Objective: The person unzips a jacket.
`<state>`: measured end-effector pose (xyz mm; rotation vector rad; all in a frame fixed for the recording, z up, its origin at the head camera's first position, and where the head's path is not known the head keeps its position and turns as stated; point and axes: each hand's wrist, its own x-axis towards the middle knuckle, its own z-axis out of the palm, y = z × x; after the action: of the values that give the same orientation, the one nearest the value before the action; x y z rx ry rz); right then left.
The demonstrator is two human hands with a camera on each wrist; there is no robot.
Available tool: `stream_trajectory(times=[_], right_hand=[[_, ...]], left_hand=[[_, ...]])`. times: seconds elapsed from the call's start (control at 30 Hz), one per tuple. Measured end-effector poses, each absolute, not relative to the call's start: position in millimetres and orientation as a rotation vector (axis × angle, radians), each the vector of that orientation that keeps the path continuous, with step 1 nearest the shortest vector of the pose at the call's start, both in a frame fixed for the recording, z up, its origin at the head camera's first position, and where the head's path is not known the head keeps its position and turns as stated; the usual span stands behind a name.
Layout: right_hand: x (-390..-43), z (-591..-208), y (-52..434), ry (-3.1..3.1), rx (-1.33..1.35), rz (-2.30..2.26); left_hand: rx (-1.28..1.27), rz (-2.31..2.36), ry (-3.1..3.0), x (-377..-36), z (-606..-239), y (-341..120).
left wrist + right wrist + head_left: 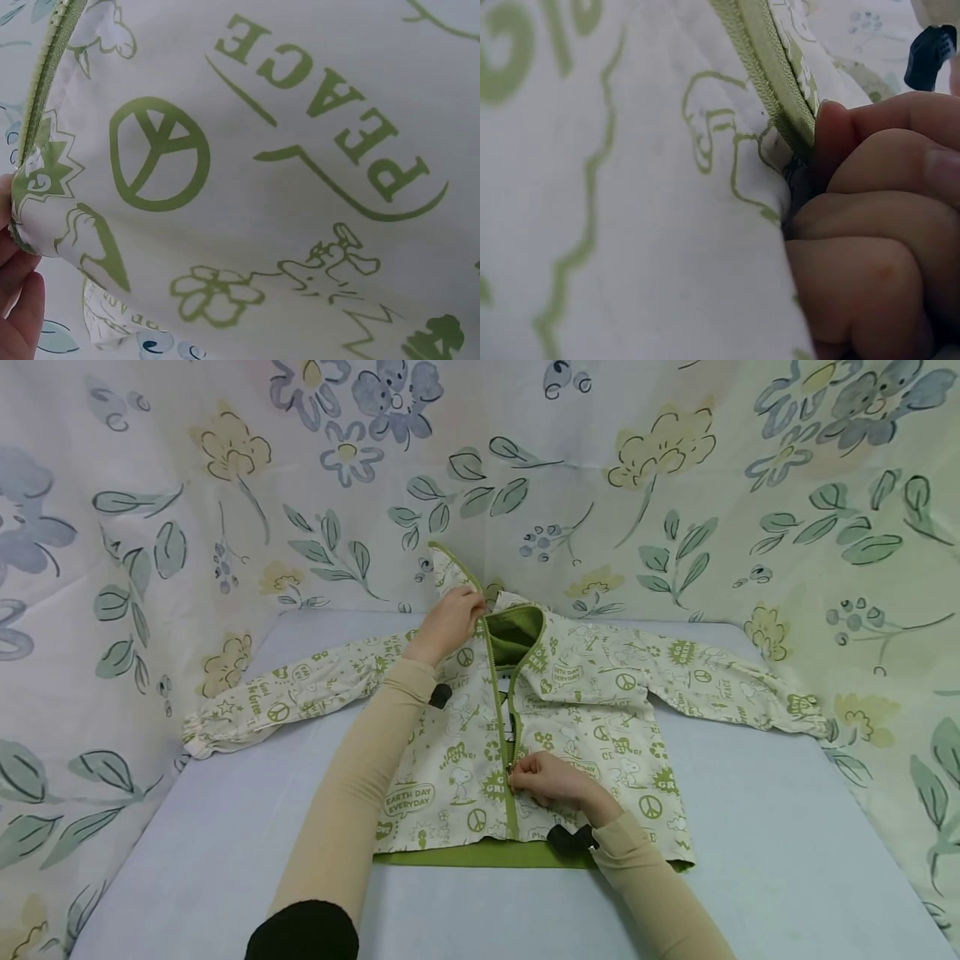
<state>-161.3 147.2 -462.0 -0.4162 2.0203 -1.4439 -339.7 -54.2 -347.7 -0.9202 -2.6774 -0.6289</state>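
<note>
A cream child's jacket (577, 693) with green prints and green lining lies front up on the table, sleeves spread to both sides. My left hand (450, 622) pinches the collar edge by the top of the green zipper (498, 710) and lifts it. My right hand (547, 781) pinches the zipper pull low on the front, where the zipper is joined. In the right wrist view, curled fingers (877, 225) press against the zipper tape (769, 67). The left wrist view shows the jacket fabric (262, 187) with a peace sign, and my fingertips (19, 300) at the lower left.
The table (787, 843) is covered in pale blue cloth. A floral curtain (675, 468) closes in the back and both sides. The jacket's right sleeve cuff (806, 710) reaches the curtain; the left cuff (198, 739) lies near the table's left edge.
</note>
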Motion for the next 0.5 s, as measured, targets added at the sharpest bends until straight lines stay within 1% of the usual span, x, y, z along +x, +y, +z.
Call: stream_trajectory(times=[0.4, 0.5], right_hand=[[-157.8, -462.7, 145.5, 2.043, -0.307, -1.562], [-157.5, -460.7, 146.8, 2.02, -0.291, -1.593]], left_hand=[[-0.965, -0.604, -2.71, -336.1, -350.4, -56.5], [-1.02, -0.553, -2.723, -332.8, -353.7, -55.1]])
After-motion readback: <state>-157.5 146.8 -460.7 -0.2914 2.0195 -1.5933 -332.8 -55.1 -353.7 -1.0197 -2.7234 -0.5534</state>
